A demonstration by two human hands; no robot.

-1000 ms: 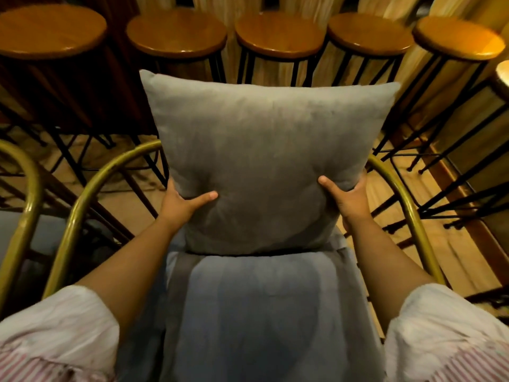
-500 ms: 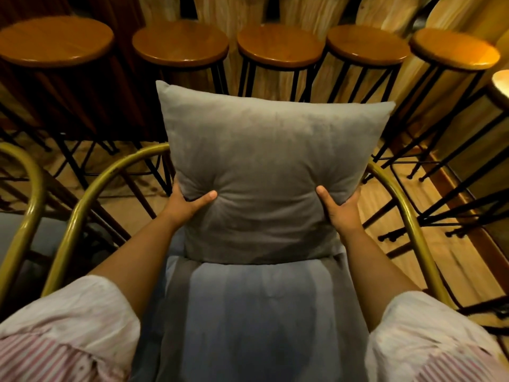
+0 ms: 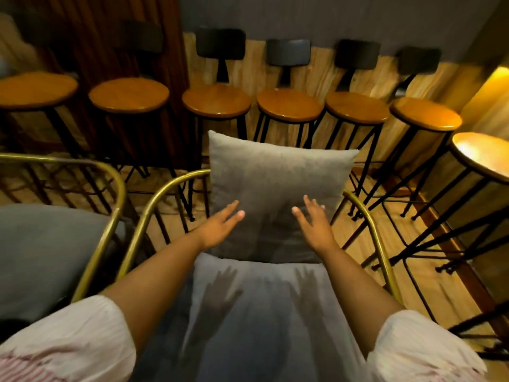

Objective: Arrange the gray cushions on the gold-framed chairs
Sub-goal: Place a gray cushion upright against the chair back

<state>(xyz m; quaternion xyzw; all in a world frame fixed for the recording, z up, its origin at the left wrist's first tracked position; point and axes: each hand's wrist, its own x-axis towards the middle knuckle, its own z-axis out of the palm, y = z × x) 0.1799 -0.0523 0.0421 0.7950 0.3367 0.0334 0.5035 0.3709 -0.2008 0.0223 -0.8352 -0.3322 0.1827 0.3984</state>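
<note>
Grips empty: left hand [image 3: 220, 227], right hand [image 3: 314, 224]; one cushion [image 3: 278, 183] upright.

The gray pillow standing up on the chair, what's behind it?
Behind the gray pillow curves the gold chair frame, then wooden bar stools along the wall. The pillow hides the frame's middle part.

A single wide-angle view from the person's head looks forward and steeply down, close over the grey padded seat of a gold-framed chair [image 3: 264, 312]. The far field reaches a row of round wooden-topped black-legged stools [image 3: 289, 104] against the wood-panelled wall [image 3: 253, 70].
</note>
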